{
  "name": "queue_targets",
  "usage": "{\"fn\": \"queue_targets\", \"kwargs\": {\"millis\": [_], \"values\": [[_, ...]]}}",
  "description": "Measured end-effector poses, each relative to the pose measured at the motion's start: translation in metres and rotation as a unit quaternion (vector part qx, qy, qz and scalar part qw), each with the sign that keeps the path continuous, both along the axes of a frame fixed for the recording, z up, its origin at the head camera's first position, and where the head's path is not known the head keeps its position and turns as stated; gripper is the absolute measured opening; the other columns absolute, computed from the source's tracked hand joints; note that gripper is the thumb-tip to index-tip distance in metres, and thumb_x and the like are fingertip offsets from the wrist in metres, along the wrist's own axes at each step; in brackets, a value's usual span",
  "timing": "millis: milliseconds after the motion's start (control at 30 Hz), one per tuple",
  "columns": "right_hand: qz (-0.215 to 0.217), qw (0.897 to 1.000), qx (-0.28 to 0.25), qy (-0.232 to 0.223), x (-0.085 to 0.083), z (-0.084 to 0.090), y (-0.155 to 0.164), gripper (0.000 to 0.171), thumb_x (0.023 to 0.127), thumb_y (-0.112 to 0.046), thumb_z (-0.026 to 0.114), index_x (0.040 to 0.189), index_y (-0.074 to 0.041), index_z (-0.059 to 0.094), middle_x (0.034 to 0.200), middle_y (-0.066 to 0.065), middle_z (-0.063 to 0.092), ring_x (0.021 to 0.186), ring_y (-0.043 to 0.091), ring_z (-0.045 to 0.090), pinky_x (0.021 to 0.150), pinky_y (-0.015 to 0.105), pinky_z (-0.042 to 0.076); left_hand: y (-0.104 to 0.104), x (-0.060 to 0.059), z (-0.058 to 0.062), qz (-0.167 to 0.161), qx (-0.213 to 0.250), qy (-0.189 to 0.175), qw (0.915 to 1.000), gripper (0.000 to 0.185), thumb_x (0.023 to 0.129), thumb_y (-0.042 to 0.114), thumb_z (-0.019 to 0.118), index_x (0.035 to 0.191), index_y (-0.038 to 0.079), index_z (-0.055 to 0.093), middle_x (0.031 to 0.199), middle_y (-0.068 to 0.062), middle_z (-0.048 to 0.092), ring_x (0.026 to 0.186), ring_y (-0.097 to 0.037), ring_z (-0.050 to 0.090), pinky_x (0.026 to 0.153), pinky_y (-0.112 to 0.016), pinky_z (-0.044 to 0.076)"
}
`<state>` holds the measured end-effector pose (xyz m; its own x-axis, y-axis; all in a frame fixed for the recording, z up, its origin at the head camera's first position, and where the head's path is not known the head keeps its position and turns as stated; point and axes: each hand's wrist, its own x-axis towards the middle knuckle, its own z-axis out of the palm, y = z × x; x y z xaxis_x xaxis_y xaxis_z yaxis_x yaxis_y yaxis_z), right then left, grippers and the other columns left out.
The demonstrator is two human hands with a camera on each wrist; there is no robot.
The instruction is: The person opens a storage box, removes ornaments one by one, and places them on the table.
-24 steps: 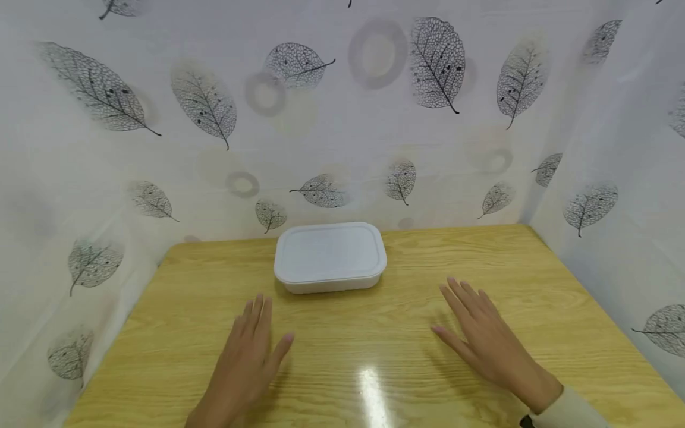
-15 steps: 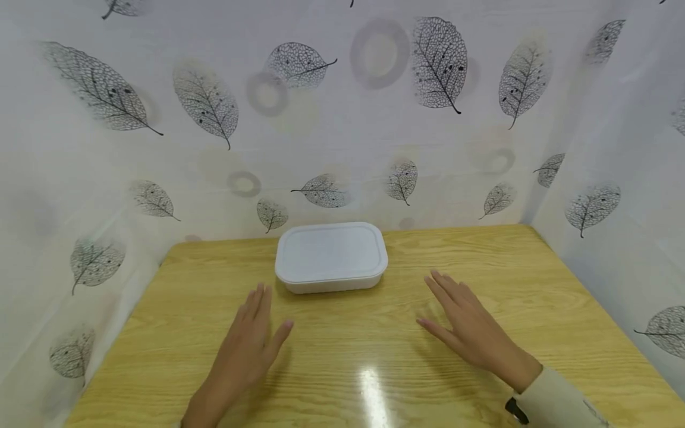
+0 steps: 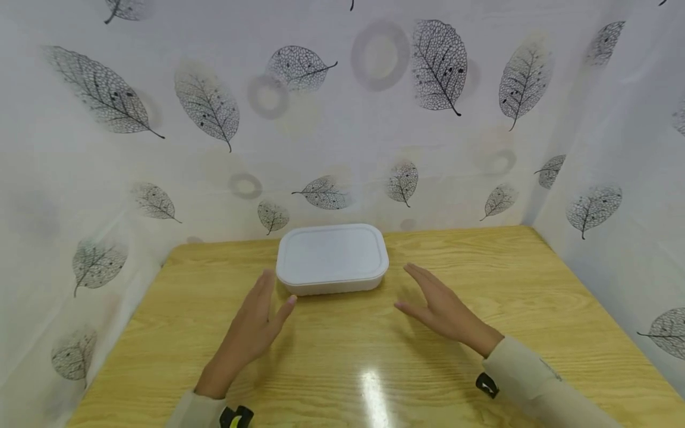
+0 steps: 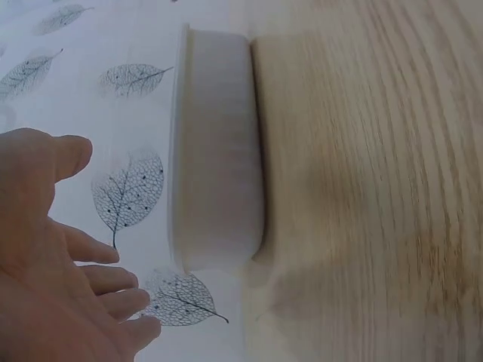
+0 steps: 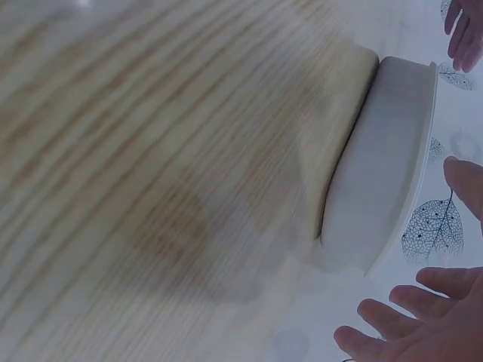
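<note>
A white rectangular box with a lid (image 3: 333, 255) and rounded corners stands near the back of the wooden table (image 3: 332, 345). My left hand (image 3: 248, 324) hovers at the box's front left corner, fingers extended and thumb apart. On the other side, my right hand (image 3: 441, 306) is held to the right of the box with its fingers stretched out and a gap between. Both wrist views show the box's side wall (image 4: 219, 151) and the loose fingers of each hand; neither hand holds anything. The inside of the box is hidden by its lid.
A white curtain (image 3: 342, 142) printed with dark leaves hangs behind the table and along both sides. The box stands close to the table's back edge. Dark straps (image 3: 487, 385) show at both cuffs. A bright light reflection lies on the front of the tabletop.
Both hands have moved forward toward the box. The right hand has also travelled left, narrowing the space between the hands. The box has stayed in place.
</note>
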<state>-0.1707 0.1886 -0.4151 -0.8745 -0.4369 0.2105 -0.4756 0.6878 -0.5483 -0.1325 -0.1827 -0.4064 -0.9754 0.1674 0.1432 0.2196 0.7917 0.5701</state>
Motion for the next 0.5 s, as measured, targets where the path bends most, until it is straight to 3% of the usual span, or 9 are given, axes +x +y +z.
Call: {"fn": "queue_targets", "kwargs": {"millis": [200,500], "values": [[0.0,1.0,-0.027,-0.013,-0.015,-0.005,-0.011,0.083,0.096,-0.041,0.07,0.154,0.004,0.033,0.157,0.025,0.036,0.145,0.044,0.033,0.117,0.062,0.03,-0.004,-0.015,-0.007,0.0,0.031,-0.002,0.9995,0.084,0.107,0.046,0.048,0.159,-0.006,0.009,0.165,-0.026,0.009,0.151,-0.044,0.012,0.123,-0.059,0.015],[-0.002,0.996,-0.076,-0.045,-0.033,-0.01,-0.022,0.083,0.093,-0.036,0.076,0.153,0.003,0.035,0.154,0.025,0.039,0.139,0.044,0.041,0.111,0.061,0.04,-0.004,-0.038,-0.016,-0.021,0.097,0.039,0.9943,0.072,0.104,0.035,0.059,0.159,0.004,0.024,0.161,-0.019,0.031,0.149,-0.038,0.027,0.12,-0.059,0.024]]}}
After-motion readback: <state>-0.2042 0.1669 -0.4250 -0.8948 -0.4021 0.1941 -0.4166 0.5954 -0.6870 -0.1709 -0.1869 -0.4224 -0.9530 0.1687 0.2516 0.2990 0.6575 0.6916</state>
